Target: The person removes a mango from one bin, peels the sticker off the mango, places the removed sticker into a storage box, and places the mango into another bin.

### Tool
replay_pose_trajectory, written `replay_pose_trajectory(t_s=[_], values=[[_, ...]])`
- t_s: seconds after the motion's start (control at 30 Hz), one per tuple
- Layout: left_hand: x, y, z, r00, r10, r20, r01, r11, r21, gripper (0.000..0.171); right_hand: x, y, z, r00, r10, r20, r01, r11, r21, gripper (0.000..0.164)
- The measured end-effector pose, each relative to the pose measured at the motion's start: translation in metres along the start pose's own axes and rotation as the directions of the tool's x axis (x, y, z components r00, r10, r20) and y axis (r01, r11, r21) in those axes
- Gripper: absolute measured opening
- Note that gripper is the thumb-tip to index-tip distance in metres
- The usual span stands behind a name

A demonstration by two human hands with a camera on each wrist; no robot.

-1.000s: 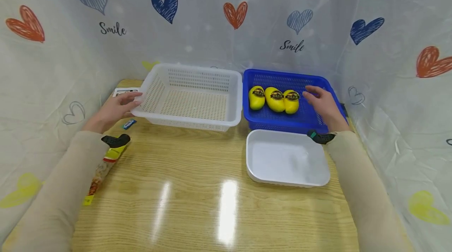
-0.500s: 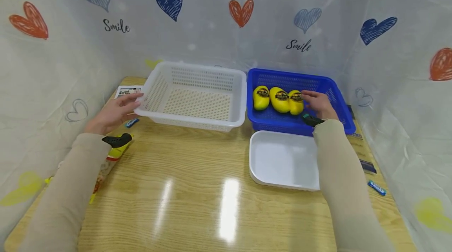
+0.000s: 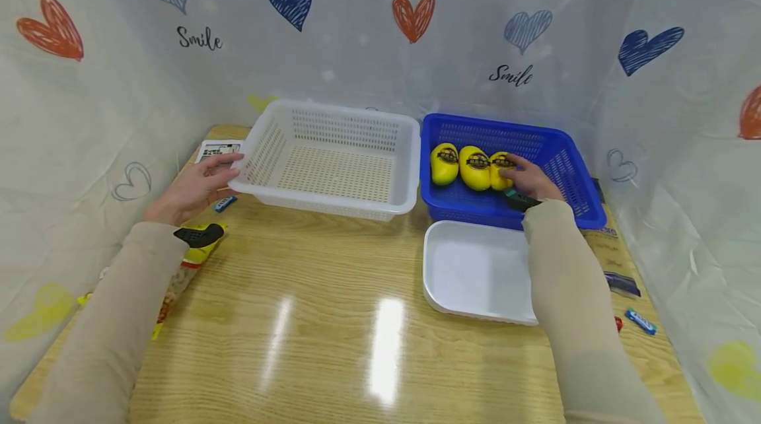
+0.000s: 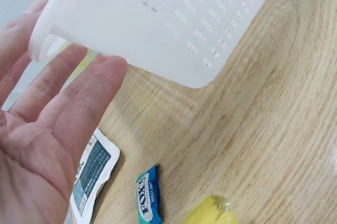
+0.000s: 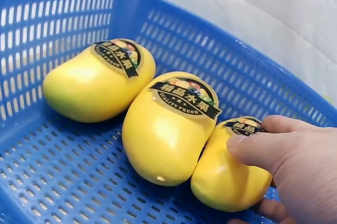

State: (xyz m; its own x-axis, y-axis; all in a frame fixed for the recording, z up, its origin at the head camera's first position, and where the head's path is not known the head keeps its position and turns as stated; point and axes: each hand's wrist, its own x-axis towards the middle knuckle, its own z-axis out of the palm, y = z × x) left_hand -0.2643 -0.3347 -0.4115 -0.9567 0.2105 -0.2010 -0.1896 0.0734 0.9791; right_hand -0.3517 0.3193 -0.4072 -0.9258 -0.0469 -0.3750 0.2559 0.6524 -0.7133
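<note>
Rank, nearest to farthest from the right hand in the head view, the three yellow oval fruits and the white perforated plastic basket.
1. Right yellow fruit: gripped by the right hand.
2. Middle fruit: left of it.
3. Left fruit: leftmost in the blue plastic basket.
4. White plastic basket: farthest left.

At the lower left of the frame, a plain beige left sleeve (image 3: 107,318) is worn, long and softly creased; it is matched by a beige right sleeve (image 3: 573,292) at lower right. By the left cuff, a curved black wrist piece (image 3: 201,236) is worn; by the right, a dark band (image 3: 523,201) is marked with teal.
</note>
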Motion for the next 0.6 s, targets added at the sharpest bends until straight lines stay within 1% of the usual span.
replay_pose_trajectory(t_s=[0.1,0.3,0.47,0.53,0.6], values=[[0.0006,0.0001,0.0005,1.0,-0.005,-0.007,0.005,1.0,0.022,0.058,0.0019,0.0013,0.0005,1.0,-0.014,-0.019,0.013,0.999,-0.032,0.069],[0.0012,-0.0001,0.001,1.0,-0.004,-0.018,0.005,0.999,0.05,0.059,0.0037,-0.0008,0.0022,0.999,0.01,-0.031,-0.01,1.0,0.001,0.069],[0.0005,-0.0001,0.0011,1.0,0.001,-0.025,0.001,0.998,0.068,0.059,0.0024,0.0003,-0.0012,1.0,0.016,-0.014,-0.016,1.0,-0.009,0.069],[0.0003,0.0002,0.0016,1.0,-0.001,-0.026,0.003,0.997,0.077,0.059,-0.0005,-0.0003,-0.0037,1.0,0.022,-0.008,-0.022,1.0,0.005,0.069],[0.0005,0.0,0.0016,1.0,0.001,-0.029,0.002,0.996,0.084,0.059,-0.0037,-0.0018,-0.0063,1.0,0.026,-0.014,-0.025,0.999,0.04,0.069]])
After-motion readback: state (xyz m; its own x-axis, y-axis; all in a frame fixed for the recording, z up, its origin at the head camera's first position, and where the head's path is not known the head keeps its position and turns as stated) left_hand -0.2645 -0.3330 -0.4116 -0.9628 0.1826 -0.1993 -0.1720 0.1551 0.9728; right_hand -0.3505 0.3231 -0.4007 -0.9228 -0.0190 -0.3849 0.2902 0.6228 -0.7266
